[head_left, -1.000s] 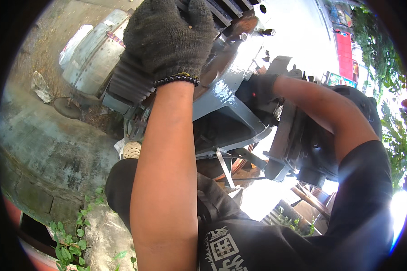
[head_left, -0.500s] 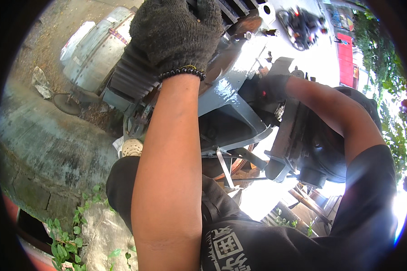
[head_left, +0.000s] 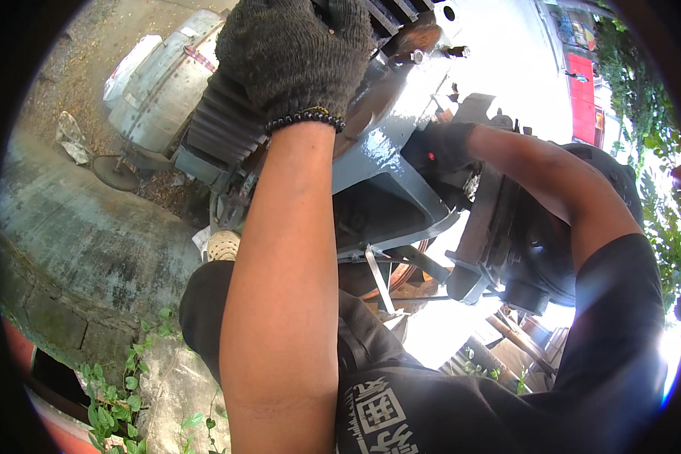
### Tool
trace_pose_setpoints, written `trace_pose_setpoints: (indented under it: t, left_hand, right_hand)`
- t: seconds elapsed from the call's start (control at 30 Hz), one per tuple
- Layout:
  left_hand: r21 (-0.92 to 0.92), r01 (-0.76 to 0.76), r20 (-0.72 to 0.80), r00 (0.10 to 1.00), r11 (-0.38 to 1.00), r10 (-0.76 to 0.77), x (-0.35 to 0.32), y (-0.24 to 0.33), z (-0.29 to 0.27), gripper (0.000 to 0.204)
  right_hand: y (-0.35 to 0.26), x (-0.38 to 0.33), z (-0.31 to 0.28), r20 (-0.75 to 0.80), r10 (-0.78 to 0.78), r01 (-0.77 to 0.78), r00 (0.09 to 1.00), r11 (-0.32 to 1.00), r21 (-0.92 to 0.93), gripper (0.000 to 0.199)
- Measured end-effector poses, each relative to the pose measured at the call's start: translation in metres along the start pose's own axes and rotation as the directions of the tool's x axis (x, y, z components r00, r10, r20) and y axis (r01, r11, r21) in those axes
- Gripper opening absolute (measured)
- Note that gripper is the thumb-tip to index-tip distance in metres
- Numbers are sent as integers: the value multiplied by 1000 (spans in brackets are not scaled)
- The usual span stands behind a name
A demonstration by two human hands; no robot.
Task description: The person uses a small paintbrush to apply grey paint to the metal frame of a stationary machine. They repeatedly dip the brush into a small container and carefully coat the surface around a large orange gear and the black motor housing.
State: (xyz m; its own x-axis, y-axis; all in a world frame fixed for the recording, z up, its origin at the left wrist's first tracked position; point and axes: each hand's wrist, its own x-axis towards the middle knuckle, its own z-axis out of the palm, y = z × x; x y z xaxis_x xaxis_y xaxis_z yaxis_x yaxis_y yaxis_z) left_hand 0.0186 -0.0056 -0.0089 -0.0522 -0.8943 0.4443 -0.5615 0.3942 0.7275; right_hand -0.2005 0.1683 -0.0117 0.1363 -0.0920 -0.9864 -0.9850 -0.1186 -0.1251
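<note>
My left hand, in a dark knitted glove with a beaded bracelet at the wrist, lies over a black ribbed metal block on a machine. Its thumb stands apart from the rest, while the upper edge of the picture cuts off the fingers. Beyond the glossy grey metal frame, my right hand, also gloved, reaches in among dark machine parts. Shadow and the parts hide its fingers, so what it holds cannot be made out. A small red spot shows at that glove. Bolts stick out above it.
A large dark round machine part stands under my right forearm. At left lie a weathered grey metal drum, a small wheel and a mossy concrete ledge. Leafy vines grow at lower left.
My right hand and forearm have shifted slightly to the left, deeper among the machine parts. The motorcycle at the upper right has gone out of view. My left hand stays in place.
</note>
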Motion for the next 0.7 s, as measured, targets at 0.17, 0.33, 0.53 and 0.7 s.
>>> trace_pose_setpoints:
  t: [0.17,0.33,0.53,0.7]
  left_hand:
    - [-25,3,6,1000,1000,-3,2,7,2,59]
    - [7,13,2,1000,1000,-13,2,0,-2,58]
    - [-56,59,59,997,997,-56,4,6,-7,56]
    - [1,16,15,1000,1000,-16,3,3,-5,55]
  right_hand:
    - [32,-7,29,-74,24,-26,997,999,-33,37]
    - [-4,-29,-24,143,131,-135,981,991,14,31]
    - [1,-31,-17,80,128,-126,988,992,-30,29]
    - [13,-31,-17,12,56,-53,998,980,-193,30]
